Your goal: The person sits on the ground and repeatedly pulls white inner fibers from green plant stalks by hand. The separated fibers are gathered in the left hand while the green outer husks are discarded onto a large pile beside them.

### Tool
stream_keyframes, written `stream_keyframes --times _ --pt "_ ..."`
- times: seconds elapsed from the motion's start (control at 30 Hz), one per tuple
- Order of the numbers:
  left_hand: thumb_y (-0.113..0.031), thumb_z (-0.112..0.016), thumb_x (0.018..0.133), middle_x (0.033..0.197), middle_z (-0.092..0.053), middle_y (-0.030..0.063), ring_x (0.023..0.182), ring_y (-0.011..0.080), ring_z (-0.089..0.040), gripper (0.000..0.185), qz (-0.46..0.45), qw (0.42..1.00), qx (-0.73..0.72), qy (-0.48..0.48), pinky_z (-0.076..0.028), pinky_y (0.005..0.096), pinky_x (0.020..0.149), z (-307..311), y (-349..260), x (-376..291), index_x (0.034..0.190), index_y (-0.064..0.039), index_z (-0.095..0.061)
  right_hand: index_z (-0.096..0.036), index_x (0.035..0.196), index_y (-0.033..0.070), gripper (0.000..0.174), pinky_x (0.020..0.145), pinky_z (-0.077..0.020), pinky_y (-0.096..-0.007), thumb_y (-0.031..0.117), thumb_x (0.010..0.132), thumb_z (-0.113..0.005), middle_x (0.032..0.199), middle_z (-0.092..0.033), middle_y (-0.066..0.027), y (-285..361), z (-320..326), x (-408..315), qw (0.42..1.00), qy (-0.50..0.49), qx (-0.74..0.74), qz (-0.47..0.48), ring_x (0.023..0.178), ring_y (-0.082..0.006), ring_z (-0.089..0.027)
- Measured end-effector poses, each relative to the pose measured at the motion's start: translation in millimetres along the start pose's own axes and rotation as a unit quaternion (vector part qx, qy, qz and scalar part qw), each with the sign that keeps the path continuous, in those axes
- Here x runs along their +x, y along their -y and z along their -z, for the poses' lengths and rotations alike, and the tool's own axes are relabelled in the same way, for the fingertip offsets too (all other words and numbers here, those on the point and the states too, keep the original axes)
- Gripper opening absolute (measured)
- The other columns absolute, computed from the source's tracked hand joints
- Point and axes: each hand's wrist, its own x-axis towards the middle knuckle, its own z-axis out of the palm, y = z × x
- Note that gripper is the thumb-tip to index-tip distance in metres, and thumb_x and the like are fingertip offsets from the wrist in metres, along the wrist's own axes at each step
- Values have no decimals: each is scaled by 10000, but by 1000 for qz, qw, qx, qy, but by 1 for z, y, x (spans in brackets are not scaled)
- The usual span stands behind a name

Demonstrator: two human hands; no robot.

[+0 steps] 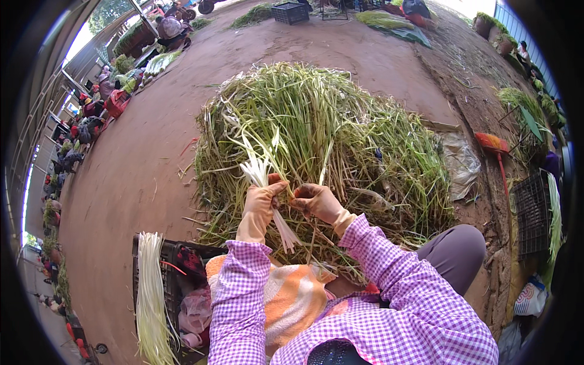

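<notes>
My left hand point(261, 204), in a stained rubber glove, is closed around a bunch of white leafy-vegetable stalks point(255, 170). The bunch sticks out above the fist and below it. A thin yellow-green stalk point(276, 165) slants down to between my two hands. The gloved fingertips of my right hand point(315, 201) pinch its lower end, close to the left thumb. Right behind both hands rises a large heap of long green leaves and dry stalks point(301, 123). An orange and white towel point(292, 296) lies over my lap.
A black plastic crate point(170, 278) stands at my left, with a bundle of pale stalks point(151, 292) laid along it. To the right are a plastic sheet point(458, 162), a red-handled broom point(492, 144) and another black crate point(533, 214). Several people point(106, 86) sit along the far left.
</notes>
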Motion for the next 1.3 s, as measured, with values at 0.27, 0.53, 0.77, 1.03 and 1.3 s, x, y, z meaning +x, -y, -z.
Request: stream_keyframes --times 0.27,0.53,0.77,1.03,1.3 --pt "-35 -774 800 768 -694 94 622 176 -655 159 -4 996 86 3 -571 300 530 3 17 14 920 36 -697 -664 1099 0 342 542 -532 -237 292 921 -655 904 -725 -102 30 -4 16 990 -123 -46 47 650 -125 -637" --pt "-42 -761 810 787 -695 70 595 135 -613 122 -23 989 105 -98 -535 262 515 7 -1 4 898 17 -700 -694 1099 17 242 576 -550 -311 192 946 -625 874 -719 -114 -79 5 -20 966 -116 -142 -185 624 -147 -646" --pt "-73 -836 743 712 -688 51 445 75 -499 188 -48 993 102 -31 -403 222 407 9 -10 -2 850 15 -710 -733 1027 29 272 886 -527 -397 240 866 -670 1062 -713 -163 -108 95 -65 669 5 -636 -384 987 -275 -692" --pt "-49 -720 847 817 -709 90 556 95 -604 210 43 988 19 149 -514 216 473 5 -4 -7 1042 16 -676 -690 1112 61 252 478 -458 -209 255 973 -610 925 -733 -83 -3 23 6 972 126 175 -94 580 -82 -624" --pt "-79 -666 908 772 -697 45 555 81 -580 101 32 999 11 3 -435 221 432 -1 5 -11 975 -19 -712 -652 1021 51 155 493 -491 -234 185 980 -583 818 -693 -42 -22 3 14 941 22 335 -44 566 -106 -597"
